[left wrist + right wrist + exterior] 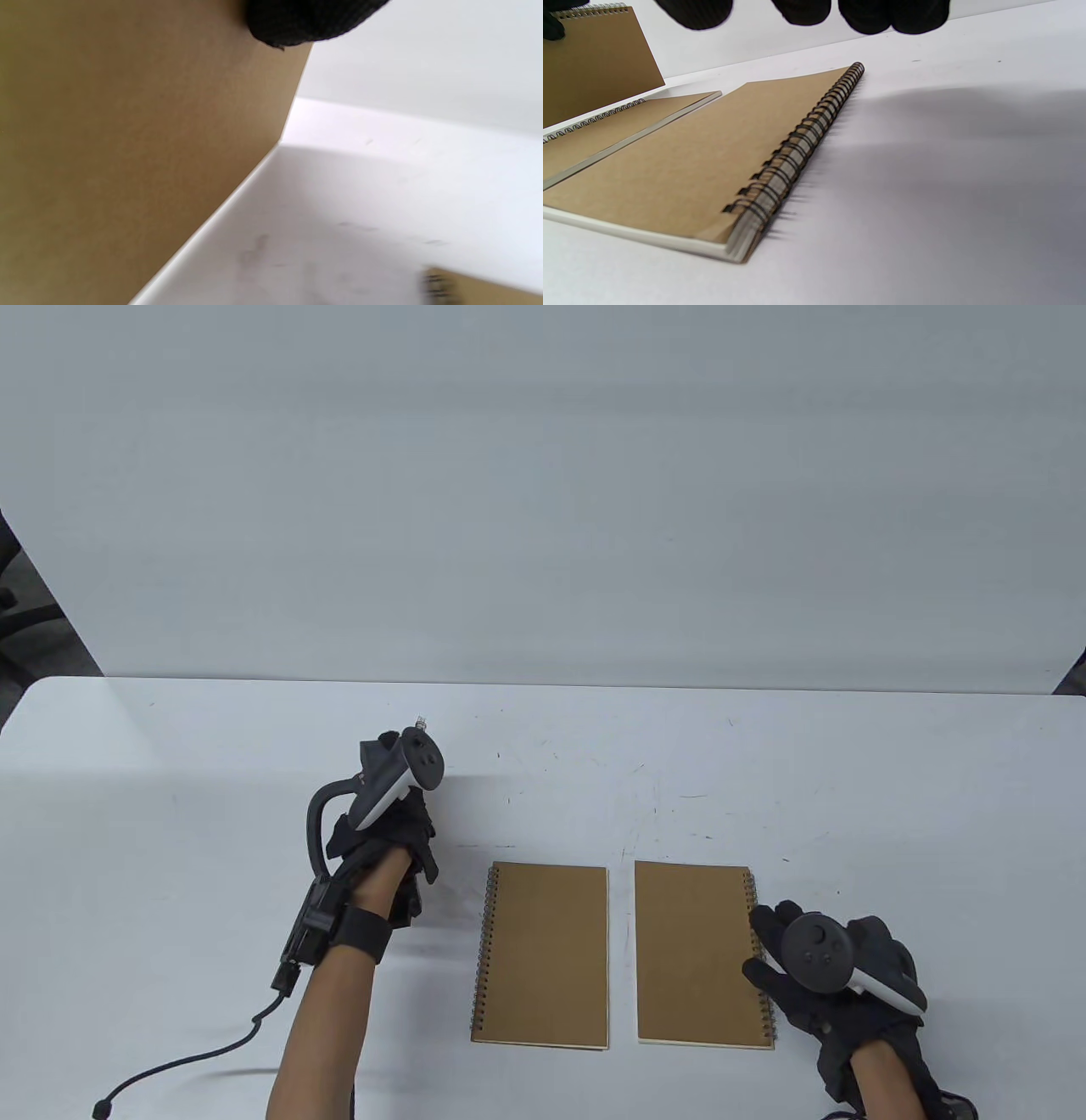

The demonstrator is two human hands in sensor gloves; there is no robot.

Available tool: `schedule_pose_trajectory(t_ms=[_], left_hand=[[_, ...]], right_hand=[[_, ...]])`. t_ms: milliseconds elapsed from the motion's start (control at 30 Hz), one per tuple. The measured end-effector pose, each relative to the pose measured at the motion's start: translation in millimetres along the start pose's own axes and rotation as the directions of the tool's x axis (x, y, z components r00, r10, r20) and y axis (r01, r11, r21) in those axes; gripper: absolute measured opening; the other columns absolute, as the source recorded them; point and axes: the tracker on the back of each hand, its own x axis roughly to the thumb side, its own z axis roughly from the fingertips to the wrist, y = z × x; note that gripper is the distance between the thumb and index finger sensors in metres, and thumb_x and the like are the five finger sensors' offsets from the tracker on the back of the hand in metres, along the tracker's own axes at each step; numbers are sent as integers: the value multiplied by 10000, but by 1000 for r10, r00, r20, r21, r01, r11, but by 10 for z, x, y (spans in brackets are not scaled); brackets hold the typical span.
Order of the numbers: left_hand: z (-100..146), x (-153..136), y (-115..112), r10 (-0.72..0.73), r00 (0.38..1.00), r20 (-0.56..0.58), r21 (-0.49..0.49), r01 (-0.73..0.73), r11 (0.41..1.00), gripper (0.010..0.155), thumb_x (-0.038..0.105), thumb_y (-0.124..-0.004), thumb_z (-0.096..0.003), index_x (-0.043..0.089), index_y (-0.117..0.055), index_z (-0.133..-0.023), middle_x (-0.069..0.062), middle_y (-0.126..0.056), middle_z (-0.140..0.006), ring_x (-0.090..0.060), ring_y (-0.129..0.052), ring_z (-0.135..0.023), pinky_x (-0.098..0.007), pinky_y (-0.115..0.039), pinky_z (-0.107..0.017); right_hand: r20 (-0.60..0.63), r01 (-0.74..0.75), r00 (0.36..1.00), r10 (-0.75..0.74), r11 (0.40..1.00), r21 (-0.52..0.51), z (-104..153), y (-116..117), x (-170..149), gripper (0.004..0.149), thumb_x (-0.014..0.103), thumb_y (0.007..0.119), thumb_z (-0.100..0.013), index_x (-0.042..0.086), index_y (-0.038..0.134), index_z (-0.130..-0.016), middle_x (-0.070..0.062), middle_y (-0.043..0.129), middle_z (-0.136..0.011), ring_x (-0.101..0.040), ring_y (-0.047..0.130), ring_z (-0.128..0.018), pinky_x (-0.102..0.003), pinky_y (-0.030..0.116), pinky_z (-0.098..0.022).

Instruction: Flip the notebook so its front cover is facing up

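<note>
In the table view two brown spiral notebooks lie flat side by side. The left notebook has its spiral on the left, the right notebook on the right. My right hand is open, fingers over the right notebook's spiral edge; in the right wrist view its fingertips hang above that notebook without touching. My left hand is left of the left notebook, fingers curled down. The left wrist view shows a raised brown cover close by a fingertip; a grip is not visible. It also shows in the right wrist view.
The white table meets a white wall at the back. A black cable trails from my left wrist toward the front left edge. Another notebook's spiral corner shows low in the left wrist view.
</note>
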Motion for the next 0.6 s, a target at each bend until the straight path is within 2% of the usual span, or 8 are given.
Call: schedule_pose_trajectory(t_ms=[133,233,333,433,600], left_hand=[[407,86,96,213,974,77,-19,-212,977,874,79,-673,-546,114,44,-1045,-231,-616,-1037,-406,-904,-821,-436,-887,-542],[651,190,34,384,913,137,-75,-377,923,876,76,-673,-545,108,44,-1046,-244,-603,-1031,-406,-892,-814,-441,-885,-537],[854,348,-99,521,836,173,-148,-501,853,875,76,-674,-544,106,41,-1048,-250,-601,-1022,-404,-886,-805,-440,-886,-529],[991,493,-280,602,776,189,-216,-565,796,873,79,-672,-544,105,41,-1047,-252,-591,-1022,-401,-880,-803,-440,-885,-529],[1097,606,-608,675,721,154,-296,-618,728,887,76,-672,-544,101,60,-1045,-260,-584,-1015,-405,-873,-797,-443,-883,-526]], right_hand=[[5,13,1000,-13,1000,-19,23,-31,-3,684,472,581,-565,72,448,-1103,-329,474,-1155,-590,525,-983,-822,296,-571],[13,21,1000,-20,999,-39,48,-57,7,683,473,582,-564,74,448,-1103,-328,478,-1155,-588,527,-984,-823,295,-570],[24,30,999,-29,998,-63,65,-81,14,682,472,582,-564,75,451,-1103,-325,486,-1154,-584,537,-983,-822,298,-570],[34,39,999,-37,997,-73,65,-83,13,682,472,583,-563,74,453,-1102,-325,487,-1153,-583,541,-982,-823,299,-569],[38,42,999,-39,996,-75,61,-76,6,680,472,582,-564,76,454,-1102,-324,490,-1154,-584,540,-982,-823,300,-569]])
